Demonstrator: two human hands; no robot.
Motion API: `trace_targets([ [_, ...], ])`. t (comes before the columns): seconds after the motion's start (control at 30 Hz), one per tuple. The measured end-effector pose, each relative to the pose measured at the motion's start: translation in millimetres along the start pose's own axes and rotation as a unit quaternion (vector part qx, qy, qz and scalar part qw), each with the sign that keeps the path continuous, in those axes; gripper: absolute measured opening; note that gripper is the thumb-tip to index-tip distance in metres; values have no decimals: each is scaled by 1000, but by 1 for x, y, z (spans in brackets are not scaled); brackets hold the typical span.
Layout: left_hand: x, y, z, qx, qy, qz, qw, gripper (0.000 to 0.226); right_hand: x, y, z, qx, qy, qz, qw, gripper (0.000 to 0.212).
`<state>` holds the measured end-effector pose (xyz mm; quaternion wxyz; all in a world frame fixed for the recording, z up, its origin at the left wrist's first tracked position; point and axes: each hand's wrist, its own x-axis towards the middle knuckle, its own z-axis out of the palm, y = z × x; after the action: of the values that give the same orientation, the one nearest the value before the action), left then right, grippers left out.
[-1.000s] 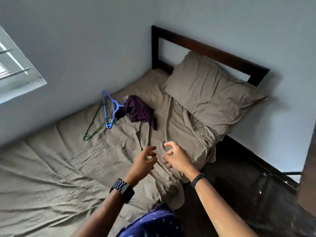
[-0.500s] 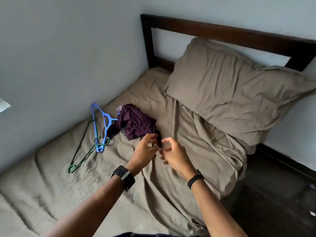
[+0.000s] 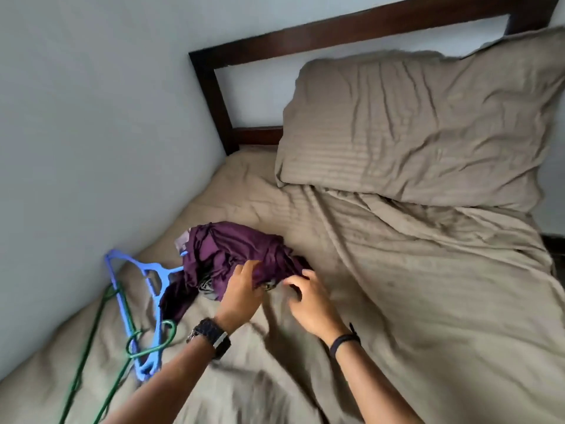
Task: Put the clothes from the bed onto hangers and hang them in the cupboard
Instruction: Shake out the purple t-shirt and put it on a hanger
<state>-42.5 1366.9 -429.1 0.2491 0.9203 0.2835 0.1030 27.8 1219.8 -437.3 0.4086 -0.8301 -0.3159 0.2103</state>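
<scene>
So both hands are sitting right at the near edge of the crumpled purple garment [image 3: 232, 255], which is lying in a heap on the bed [image 3: 397, 286] toward its wall-side edge, below the pillow [image 3: 412, 130]. The left hand [image 3: 241, 293] is resting against the purple cloth with its fingers laid over the fabric; honestly I cannot tell if it's actually gripping anything or just touching. The right hand [image 3: 308, 298] is curling its fingers just beside the garment's nearest corner, and it's too blurry to say whether it's pinching cloth or not. A bit of grey fabric is peeking out under the purple between the two hands.

At the wall-side edge, a blue hanger [image 3: 153, 304] is lying with one end tucked under the garment, and a green hanger [image 3: 122, 341] is lying tangled across it. The left wrist is wearing a dark watch [image 3: 211, 336], the right a black band [image 3: 344, 341]. The dark wooden headboard [image 3: 214, 96] is standing behind the pillow.
</scene>
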Motion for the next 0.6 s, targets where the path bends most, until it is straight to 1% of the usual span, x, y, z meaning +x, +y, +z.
trace_targets([
  [0.07,6,-20,3,58,6,43,997,57,8,-3,16,-32,-19,33,999,44],
  [0.13,12,-29,-1,106,-5,71,992,62,14,-10,27,-57,-21,68,996,44],
  [0.2,18,-32,-2,176,-15,64,982,71,15,-13,32,-54,17,99,993,34],
  [0.27,25,-34,-6,226,-14,40,973,76,16,-17,32,-18,91,125,988,20],
  [0.3,27,-37,-6,221,-6,30,975,71,14,-18,30,1,119,128,985,20],
  [0.37,32,-40,-6,189,16,26,981,49,8,-16,22,30,147,127,980,24],
  [0.4,35,-41,-8,162,24,30,986,38,6,-14,17,40,156,132,978,24],
  [0.47,32,-46,-14,70,26,39,996,23,-2,-8,10,49,195,149,968,28],
  [0.53,18,-44,-22,-31,15,44,998,16,-11,5,-1,53,262,157,951,30],
  [0.6,-5,-40,-26,-83,2,52,995,18,-22,14,-8,36,311,165,935,21],
])
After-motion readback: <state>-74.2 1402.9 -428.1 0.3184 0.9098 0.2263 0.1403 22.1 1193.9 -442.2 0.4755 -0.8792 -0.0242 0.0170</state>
